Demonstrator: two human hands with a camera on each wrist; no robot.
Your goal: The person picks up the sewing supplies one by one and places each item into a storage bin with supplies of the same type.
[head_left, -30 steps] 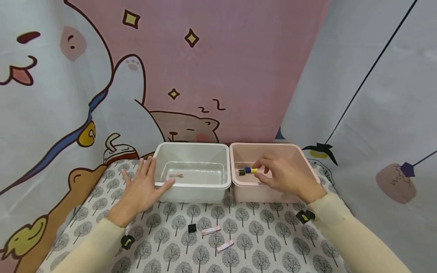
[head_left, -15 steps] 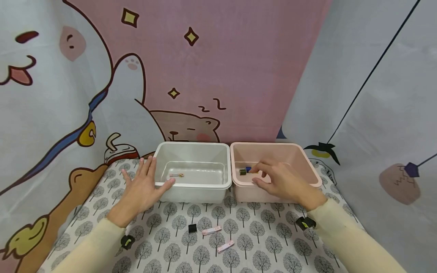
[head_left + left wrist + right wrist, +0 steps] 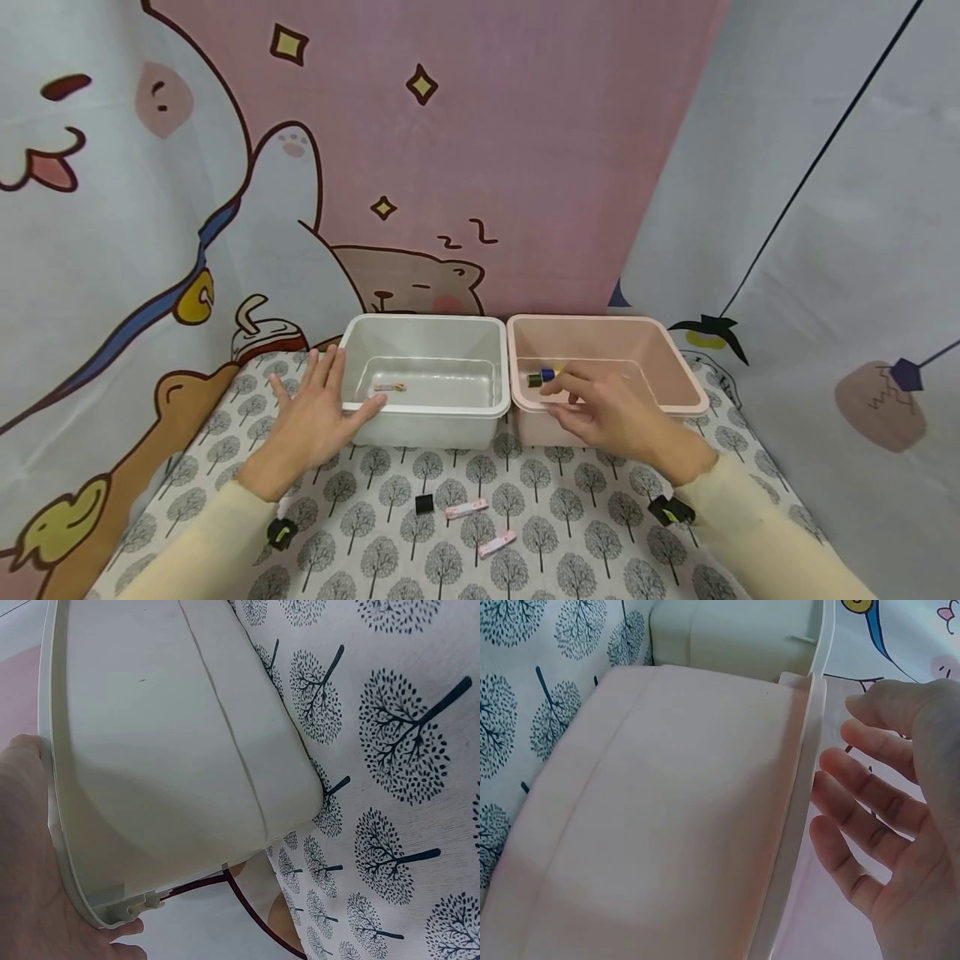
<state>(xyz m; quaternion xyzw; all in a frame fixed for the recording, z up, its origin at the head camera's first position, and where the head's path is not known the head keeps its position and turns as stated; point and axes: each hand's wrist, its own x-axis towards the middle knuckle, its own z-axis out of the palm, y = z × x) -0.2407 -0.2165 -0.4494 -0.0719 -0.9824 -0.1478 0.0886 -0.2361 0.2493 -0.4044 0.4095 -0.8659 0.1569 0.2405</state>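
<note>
My left hand [image 3: 311, 421] lies spread on the left front corner of the white bin [image 3: 427, 410], thumb along its front rim. In the left wrist view, that hand [image 3: 45, 877] touches the bin's rim. Over the front rim of the pink bin [image 3: 675, 409] hovers my right hand [image 3: 611, 408], fingers loosely bent. The right wrist view shows this hand [image 3: 885, 795] with thumb and fingers apart and nothing visible between them. Near its fingertips, in the pink bin, lie a small dark green cylinder [image 3: 534, 380] and a blue-and-yellow piece [image 3: 547, 375], partly hidden by the hand.
A small thin item with an orange end [image 3: 390, 387] lies in the white bin. On the tree-print cloth [image 3: 378, 558] in front are a black cube [image 3: 424, 503] and two pink-and-white strips, one farther [image 3: 467, 508] and one nearer strip [image 3: 497, 544]. A printed curtain hangs behind.
My right hand has shifted slightly toward the near rim and left, covering more of the blue-and-yellow piece. My left hand stays in place on the white bin.
</note>
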